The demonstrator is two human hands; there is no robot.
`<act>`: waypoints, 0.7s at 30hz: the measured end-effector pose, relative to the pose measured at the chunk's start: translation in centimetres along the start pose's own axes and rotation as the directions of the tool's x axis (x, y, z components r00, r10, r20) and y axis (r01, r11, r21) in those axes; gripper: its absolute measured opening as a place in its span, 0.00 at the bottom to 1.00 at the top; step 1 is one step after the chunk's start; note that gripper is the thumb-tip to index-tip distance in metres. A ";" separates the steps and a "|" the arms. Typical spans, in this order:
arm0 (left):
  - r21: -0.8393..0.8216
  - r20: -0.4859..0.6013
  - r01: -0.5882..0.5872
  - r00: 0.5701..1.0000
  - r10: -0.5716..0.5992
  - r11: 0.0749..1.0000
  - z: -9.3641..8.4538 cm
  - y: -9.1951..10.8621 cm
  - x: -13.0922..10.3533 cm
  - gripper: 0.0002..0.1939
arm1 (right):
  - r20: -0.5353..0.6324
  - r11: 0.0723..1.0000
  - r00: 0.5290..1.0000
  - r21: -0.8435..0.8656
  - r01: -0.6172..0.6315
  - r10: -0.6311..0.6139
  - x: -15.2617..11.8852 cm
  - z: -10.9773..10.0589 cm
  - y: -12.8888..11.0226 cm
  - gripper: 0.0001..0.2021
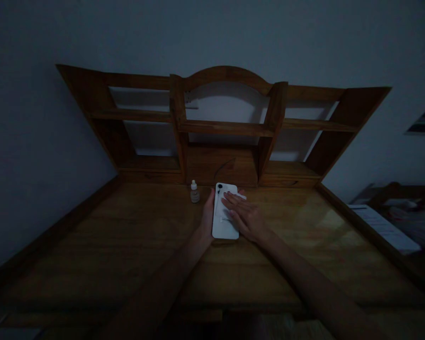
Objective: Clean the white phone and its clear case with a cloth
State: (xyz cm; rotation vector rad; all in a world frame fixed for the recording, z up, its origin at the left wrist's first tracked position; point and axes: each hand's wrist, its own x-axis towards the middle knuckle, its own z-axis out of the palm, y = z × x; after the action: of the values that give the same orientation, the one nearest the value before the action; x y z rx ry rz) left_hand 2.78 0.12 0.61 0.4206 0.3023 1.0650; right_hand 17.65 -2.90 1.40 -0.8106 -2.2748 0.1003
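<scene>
A white phone (225, 231) lies back side up, tilted a little above the desk, with its dark camera at the upper left. Along its left edge my left hand (208, 212) grips it; some fingertips show past the right edge. My right hand (246, 215) presses a thin white cloth (218, 208) against the phone's back, its fingers lying nearly flat over it. The cloth's exact outline is hard to make out in the dim light. Left of the phone stands a small clear bottle (194, 194) with a white top, upright and touched by neither hand.
The wooden desk (127, 241) has raised side edges. A wooden shelf unit (226, 126) with an arched middle and low drawers stands at its back, against the wall. To the right, beyond the desk edge, is a white surface (386, 229). The room is dim.
</scene>
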 end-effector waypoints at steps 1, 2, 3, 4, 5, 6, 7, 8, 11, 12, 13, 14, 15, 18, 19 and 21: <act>0.003 -0.022 -0.010 1.000 0.010 1.000 0.0 -0.1 0.0 0.27 | -0.020 1.000 1.000 -0.017 -0.018 0.017 0.1 0.1 0.1 0.23; 0.007 -0.048 -0.020 0.999 0.020 1.000 0.1 -0.1 -0.1 0.25 | -0.036 0.999 0.999 -0.032 -0.036 0.035 0.1 0.2 0.3 0.23; 0.011 -0.077 -0.029 0.997 0.030 1.000 0.1 -0.2 -0.1 0.24 | -0.047 0.997 0.997 -0.044 -0.057 0.054 0.2 0.2 0.4 0.24; 0.014 -0.103 -0.033 0.994 0.035 0.999 0.1 -0.3 -0.2 0.22 | -0.054 0.996 0.996 -0.054 -0.075 0.072 0.3 0.2 0.6 0.24; 0.016 -0.122 -0.029 0.992 0.031 0.999 0.1 -0.4 -0.2 0.21 | -0.060 0.994 0.994 -0.061 -0.090 0.086 0.3 0.2 0.7 0.25; 0.017 -0.131 -0.018 0.991 0.020 1.000 0.1 -0.5 -0.2 0.21 | -0.062 0.992 0.993 -0.069 -0.105 0.100 0.4 0.2 0.8 0.25; 0.019 -0.131 -0.002 0.991 0.005 1.000 0.1 -0.5 -0.2 0.21 | -0.061 0.990 0.992 -0.077 -0.117 0.113 0.5 0.1 0.8 0.26; 0.020 -0.128 0.013 0.992 -0.011 1.000 0.0 -0.6 -0.2 0.21 | -0.058 0.988 0.991 -0.083 -0.128 0.124 0.6 0.0 0.9 0.26; 0.015 -0.115 0.036 0.993 -0.034 0.999 0.0 -0.6 -0.2 0.21 | -0.040 0.987 0.990 -0.083 -0.139 0.136 0.9 -0.3 0.9 0.26; 0.015 -0.115 0.037 0.993 -0.035 0.999 -0.1 -0.5 -0.2 0.21 | -0.033 0.987 0.990 -0.078 -0.138 0.135 0.9 -0.3 0.8 0.26; 0.016 -0.116 0.033 0.993 -0.031 0.999 -0.1 -0.5 -0.2 0.21 | -0.029 0.988 0.991 -0.074 -0.136 0.134 1.0 -0.3 0.8 0.26; 0.019 -0.115 0.027 0.993 -0.025 0.999 -0.2 -0.5 -0.2 0.21 | -0.026 0.988 0.991 -0.072 -0.134 0.132 1.1 -0.3 0.7 0.26; 0.023 -0.117 0.018 0.993 -0.015 1.000 -0.2 -0.5 -0.1 0.20 | -0.026 0.988 0.991 -0.073 -0.134 0.132 1.1 -0.3 0.6 0.27; 0.018 -0.131 0.003 0.991 -0.001 1.000 -0.5 -0.6 0.0 0.21 | -0.028 0.986 0.989 -0.082 -0.146 0.145 1.0 -0.1 0.3 0.27; 0.013 -0.135 0.006 0.991 -0.005 1.000 -0.6 -0.6 0.0 0.21 | -0.026 0.984 0.988 -0.086 -0.154 0.153 1.0 0.0 0.0 0.27; 0.000 -0.143 0.011 0.990 -0.011 1.000 -0.6 -0.6 0.0 0.22 | -0.006 0.981 0.986 -0.094 -0.168 0.168 0.8 0.2 -0.5 0.27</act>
State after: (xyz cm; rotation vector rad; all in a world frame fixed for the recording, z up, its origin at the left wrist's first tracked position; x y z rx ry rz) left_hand 2.99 0.01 -0.24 0.3432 0.4319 1.0862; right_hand 16.85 -2.85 1.86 -1.0526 -2.2237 0.0714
